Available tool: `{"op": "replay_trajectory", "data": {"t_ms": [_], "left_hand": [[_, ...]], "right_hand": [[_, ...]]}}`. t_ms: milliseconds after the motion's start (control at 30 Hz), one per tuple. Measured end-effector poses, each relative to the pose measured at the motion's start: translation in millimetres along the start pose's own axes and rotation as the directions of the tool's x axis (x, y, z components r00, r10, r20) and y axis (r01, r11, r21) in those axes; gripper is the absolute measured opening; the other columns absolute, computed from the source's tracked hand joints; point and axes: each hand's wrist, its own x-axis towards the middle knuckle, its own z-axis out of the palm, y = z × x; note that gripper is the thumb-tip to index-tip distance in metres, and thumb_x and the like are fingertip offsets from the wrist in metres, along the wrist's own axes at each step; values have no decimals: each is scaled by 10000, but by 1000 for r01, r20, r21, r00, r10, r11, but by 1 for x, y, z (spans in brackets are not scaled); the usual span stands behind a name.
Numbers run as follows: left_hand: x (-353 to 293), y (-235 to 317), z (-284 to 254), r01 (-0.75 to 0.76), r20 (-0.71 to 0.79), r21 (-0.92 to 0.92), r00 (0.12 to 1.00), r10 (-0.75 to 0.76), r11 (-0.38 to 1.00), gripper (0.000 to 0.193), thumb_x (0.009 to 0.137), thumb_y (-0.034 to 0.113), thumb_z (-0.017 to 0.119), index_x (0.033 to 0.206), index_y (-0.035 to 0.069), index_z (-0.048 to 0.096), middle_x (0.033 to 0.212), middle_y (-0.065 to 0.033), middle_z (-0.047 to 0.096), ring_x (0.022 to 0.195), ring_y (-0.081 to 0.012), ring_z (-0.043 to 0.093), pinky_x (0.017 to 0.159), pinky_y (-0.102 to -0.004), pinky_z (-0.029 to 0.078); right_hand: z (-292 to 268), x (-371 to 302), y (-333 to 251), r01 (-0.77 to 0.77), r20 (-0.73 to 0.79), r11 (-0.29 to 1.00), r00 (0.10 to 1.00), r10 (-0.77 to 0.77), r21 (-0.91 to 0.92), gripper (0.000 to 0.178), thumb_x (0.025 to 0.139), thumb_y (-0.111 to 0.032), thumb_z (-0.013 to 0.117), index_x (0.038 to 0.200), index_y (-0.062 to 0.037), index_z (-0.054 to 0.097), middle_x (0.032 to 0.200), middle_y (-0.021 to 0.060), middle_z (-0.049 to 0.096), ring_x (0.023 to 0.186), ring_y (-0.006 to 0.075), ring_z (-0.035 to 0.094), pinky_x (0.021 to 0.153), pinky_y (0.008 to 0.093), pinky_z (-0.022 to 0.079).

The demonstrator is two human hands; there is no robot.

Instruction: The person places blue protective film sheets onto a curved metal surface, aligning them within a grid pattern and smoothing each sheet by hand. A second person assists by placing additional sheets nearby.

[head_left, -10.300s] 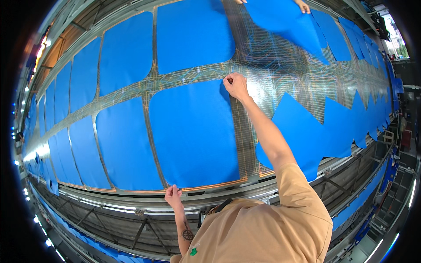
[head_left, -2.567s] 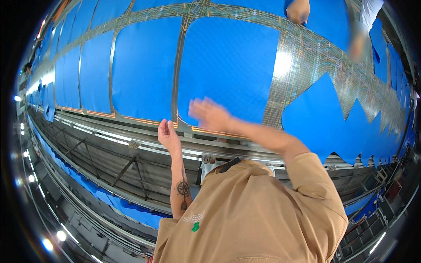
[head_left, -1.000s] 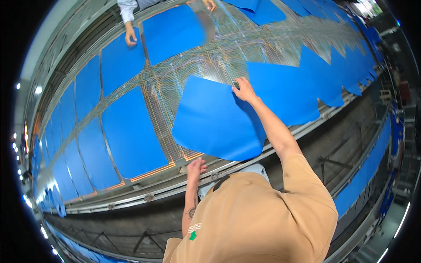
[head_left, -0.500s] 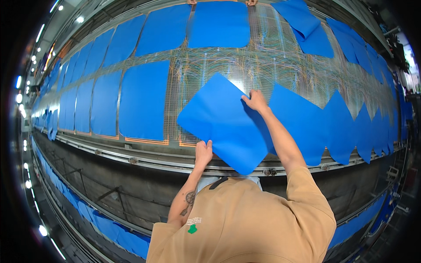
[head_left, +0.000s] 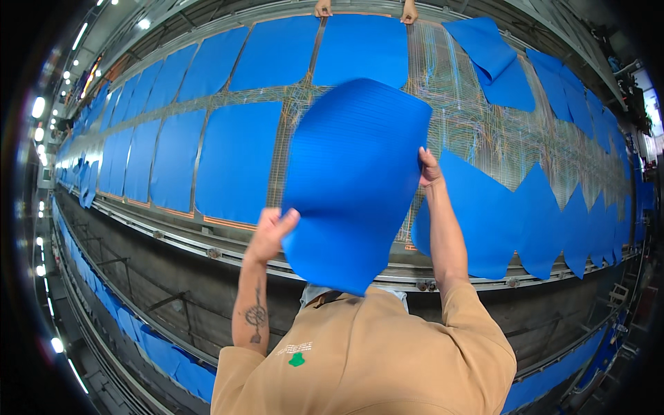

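A blue sheet (head_left: 353, 180), ribbed and flexible, is lifted in the middle of the frame, bowed so that its top edge curves forward and its lower corner hangs down toward the person's chest. The left hand (head_left: 271, 234) grips its lower left edge, thumb on the near face and the fingers (head_left: 287, 220) clenched around the rim. The right hand (head_left: 429, 169) holds the right edge higher up, its fingers tucked behind the sheet and pinching it with the thumb. Both forearms rise from the lower centre of the frame, out of a tan short-sleeved shirt (head_left: 366, 360) with a small green mark on its back; the left forearm bears a dark tattoo. Behind the raised sheet stretches a long wire-mesh desk (head_left: 477, 131), running from the upper left to the right of the frame. Flat blue sheets (head_left: 235, 162) lie on it in two neat rows on the left side, while on the right overlapping sheets (head_left: 526, 214) lie skewed, corners pointing down over the near rail. One folded sheet (head_left: 494, 59) sits at the upper right. At the top edge, two hands of another person (head_left: 323, 10) rest on the far side of the desk, touching a sheet there. A metal rail (head_left: 207, 242) borders the near edge below the rows.
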Motion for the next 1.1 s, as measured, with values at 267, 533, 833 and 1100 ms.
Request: {"op": "replay_trajectory", "data": {"t_ms": [267,533,833,1100], "left_hand": [[100,-140,-119,267,139,-644,963,-233,717,678,1071,588,464,1374,-13,554,1259,-151,686,1052,-236,709,869,-400,611],[78,-262,-109,243,-314,-292,889,-333,925,328,1010,273,712,1189,2,671,1007,-63,753,831,-135,721,720,-288,608],[40,-242,-77,94,-539,69,841,-43,993,163,1002,101,717,895,-19,738,761,65,604,701,-8,451,579,-206,340],[49,-201,-108,101,-565,-85,815,-131,991,151,1036,83,660,1017,-48,733,864,31,678,728,-21,546,635,-208,423]], "right_hand": [[41,59,-4,-355,-619,734,777,-112,-579,355,912,-208,826,1167,16,723,1082,122,758,905,201,719,806,370,594],[-55,86,49,-337,-665,701,701,-259,-628,342,904,-260,838,1114,-2,760,1050,97,773,910,178,715,809,347,577],[-52,115,-7,-276,-534,498,679,-504,-822,219,938,-190,796,944,28,775,832,36,737,703,89,628,629,284,501],[-12,158,-12,-140,-479,558,704,-525,-818,228,945,-188,791,994,34,769,849,24,730,736,81,619,656,283,507]]}}
